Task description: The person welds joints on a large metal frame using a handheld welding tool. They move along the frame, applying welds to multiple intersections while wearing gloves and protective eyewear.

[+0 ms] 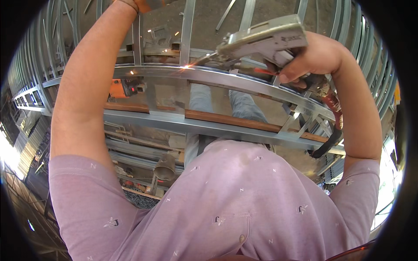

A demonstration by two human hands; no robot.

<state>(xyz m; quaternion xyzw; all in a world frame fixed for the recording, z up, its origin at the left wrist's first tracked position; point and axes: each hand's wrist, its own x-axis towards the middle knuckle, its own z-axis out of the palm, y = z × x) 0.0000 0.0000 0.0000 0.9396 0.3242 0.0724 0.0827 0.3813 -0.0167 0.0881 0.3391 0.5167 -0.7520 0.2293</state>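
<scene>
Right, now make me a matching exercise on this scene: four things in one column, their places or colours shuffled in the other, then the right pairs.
Things
1. Gun-shaped tool
2. Bright glow
3. Wooden strip
4. Shirt

Places and colours
A. Reddish brown
B. Pale purple
C. Held in the right hand
D. At the tool's tip, by the curved metal rail

Right pairs
1-C
2-D
3-A
4-B
</scene>
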